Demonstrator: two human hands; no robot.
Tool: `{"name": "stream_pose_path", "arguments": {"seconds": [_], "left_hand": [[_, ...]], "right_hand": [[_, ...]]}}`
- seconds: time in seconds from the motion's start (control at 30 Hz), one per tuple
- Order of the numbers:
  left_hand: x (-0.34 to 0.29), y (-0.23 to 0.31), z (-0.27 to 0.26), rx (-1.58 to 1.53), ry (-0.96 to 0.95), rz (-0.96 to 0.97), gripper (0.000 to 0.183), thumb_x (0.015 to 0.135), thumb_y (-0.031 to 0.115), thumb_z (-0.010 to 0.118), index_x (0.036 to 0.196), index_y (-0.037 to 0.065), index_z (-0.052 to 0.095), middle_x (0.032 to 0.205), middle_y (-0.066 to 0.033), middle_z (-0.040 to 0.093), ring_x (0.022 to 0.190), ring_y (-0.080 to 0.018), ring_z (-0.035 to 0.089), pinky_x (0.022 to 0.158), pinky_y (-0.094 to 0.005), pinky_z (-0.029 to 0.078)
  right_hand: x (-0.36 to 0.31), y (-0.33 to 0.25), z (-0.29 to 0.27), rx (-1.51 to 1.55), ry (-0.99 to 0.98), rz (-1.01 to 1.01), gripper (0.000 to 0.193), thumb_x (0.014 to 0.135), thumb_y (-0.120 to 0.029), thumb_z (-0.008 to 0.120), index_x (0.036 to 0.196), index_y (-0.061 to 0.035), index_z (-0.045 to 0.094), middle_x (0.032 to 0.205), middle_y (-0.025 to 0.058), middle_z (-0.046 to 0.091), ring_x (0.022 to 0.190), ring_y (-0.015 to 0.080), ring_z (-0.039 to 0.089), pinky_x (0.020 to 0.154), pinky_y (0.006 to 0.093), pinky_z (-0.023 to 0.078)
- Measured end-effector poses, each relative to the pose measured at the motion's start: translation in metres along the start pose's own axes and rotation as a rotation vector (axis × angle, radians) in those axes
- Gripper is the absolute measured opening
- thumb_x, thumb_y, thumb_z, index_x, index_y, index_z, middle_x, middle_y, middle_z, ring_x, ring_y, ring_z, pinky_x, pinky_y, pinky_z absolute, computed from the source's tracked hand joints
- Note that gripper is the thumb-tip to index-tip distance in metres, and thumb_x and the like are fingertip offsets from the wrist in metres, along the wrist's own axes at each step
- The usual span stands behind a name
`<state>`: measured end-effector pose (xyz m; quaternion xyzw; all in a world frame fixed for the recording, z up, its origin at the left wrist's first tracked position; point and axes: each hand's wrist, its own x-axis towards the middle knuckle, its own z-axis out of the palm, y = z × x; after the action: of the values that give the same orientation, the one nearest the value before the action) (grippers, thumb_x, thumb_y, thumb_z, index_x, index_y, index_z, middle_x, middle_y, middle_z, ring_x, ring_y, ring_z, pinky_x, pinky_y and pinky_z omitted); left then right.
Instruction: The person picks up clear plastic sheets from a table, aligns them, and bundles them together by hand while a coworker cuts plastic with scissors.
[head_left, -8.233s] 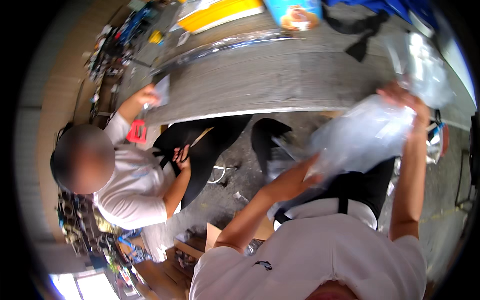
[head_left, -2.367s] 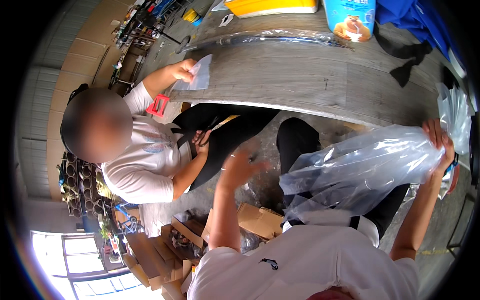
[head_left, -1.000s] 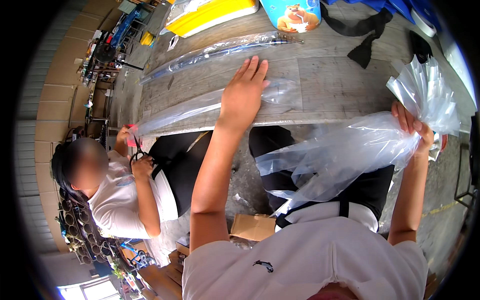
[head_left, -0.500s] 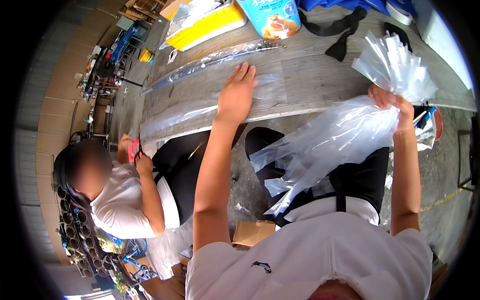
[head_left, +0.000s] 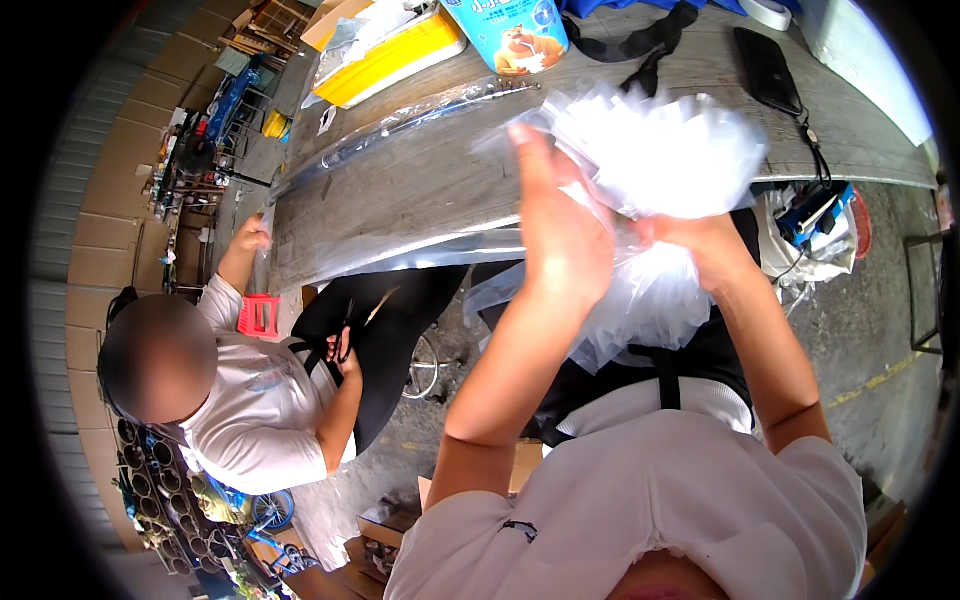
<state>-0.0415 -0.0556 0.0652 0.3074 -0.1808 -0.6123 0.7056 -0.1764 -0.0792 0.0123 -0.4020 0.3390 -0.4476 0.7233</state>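
A bunch of clear plastic sleeves point(head_left: 665, 160) is gathered between my hands above the table's near edge, its blurred upper ends fanned out. My right hand point(head_left: 700, 245) is closed round the bunch at its narrow middle. Against its left side my left hand point(head_left: 570, 235) grips the plastic, one finger pointing up and the others partly hidden and blurred. Below the hands the sleeves' lower part point(head_left: 650, 300) hangs over my lap. A long clear strip point(head_left: 400, 257) lies along the table edge, reaching toward my left hand.
On the table point(head_left: 430, 180) are a plastic-wrapped rod point(head_left: 400, 125), a yellow box point(head_left: 390, 60), a blue tub point(head_left: 510, 35), black straps point(head_left: 635, 45) and a black phone point(head_left: 768, 70). At left sits a co-worker point(head_left: 265, 410) holding scissors point(head_left: 342, 345), near a red basket point(head_left: 260, 315).
My left hand has lifted off the table and come right to the bunch. My right hand has brought the bunch leftward. The co-worker's hands have moved apart, and the phone is uncovered.
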Motion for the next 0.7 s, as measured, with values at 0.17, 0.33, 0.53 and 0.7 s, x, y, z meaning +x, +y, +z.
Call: {"name": "stream_pose_path", "arguments": {"seconds": [0.17, 0.33, 0.53, 0.7], "left_hand": [[0.002, -0.006, -0.026, 0.218, -0.074, -0.018, 0.059, 0.096, 0.052, 0.035, 0.134, 0.008, 0.042, 0.125, -0.0056, 0.049, 0.086, -0.0108, 0.042, 0.076, -0.0258, 0.035], [-0.008, -0.030, -0.022, 1.041, -0.079, 0.240, 0.059, 0.094, 0.045, 0.040, 0.130, -0.001, 0.042, 0.133, -0.0189, 0.036, 0.121, -0.0272, 0.036, 0.102, -0.0366, 0.025], [-0.008, -0.021, -0.011, 1.921, -0.161, 0.808, 0.044, 0.083, 0.019, 0.049, 0.119, -0.006, 0.051, 0.131, -0.0296, 0.038, 0.133, -0.0463, 0.020, 0.108, -0.0539, 0.009], [-0.002, -0.006, 0.000, 1.744, -0.345, 0.372, 0.049, 0.083, 0.017, 0.051, 0.126, -0.006, 0.045, 0.123, -0.0280, 0.048, 0.124, -0.0424, 0.041, 0.105, -0.0492, 0.027]], "right_hand": [[0.006, -0.005, -0.014, 0.329, -0.138, -0.170, 0.038, 0.067, -0.010, 0.064, 0.099, 0.0107, 0.059, 0.089, 0.0164, 0.064, 0.079, 0.0189, 0.061, 0.073, 0.0292, 0.046], [0.000, 0.003, -0.004, 0.034, -0.061, -0.016, 0.053, 0.064, -0.002, 0.074, 0.115, -0.0004, 0.056, 0.105, 0.0071, 0.061, 0.092, 0.0143, 0.057, 0.081, 0.0289, 0.047], [0.002, -0.013, 0.000, -0.088, -0.221, 0.003, 0.065, 0.061, -0.001, 0.073, 0.122, -0.0035, 0.051, 0.104, 0.0039, 0.061, 0.094, 0.0135, 0.056, 0.081, 0.0297, 0.047], [0.011, -0.011, -0.010, 0.025, -0.197, 0.043, 0.060, 0.060, -0.001, 0.074, 0.117, -0.0025, 0.055, 0.102, 0.0060, 0.062, 0.093, 0.0149, 0.058, 0.078, 0.0310, 0.048]]}}
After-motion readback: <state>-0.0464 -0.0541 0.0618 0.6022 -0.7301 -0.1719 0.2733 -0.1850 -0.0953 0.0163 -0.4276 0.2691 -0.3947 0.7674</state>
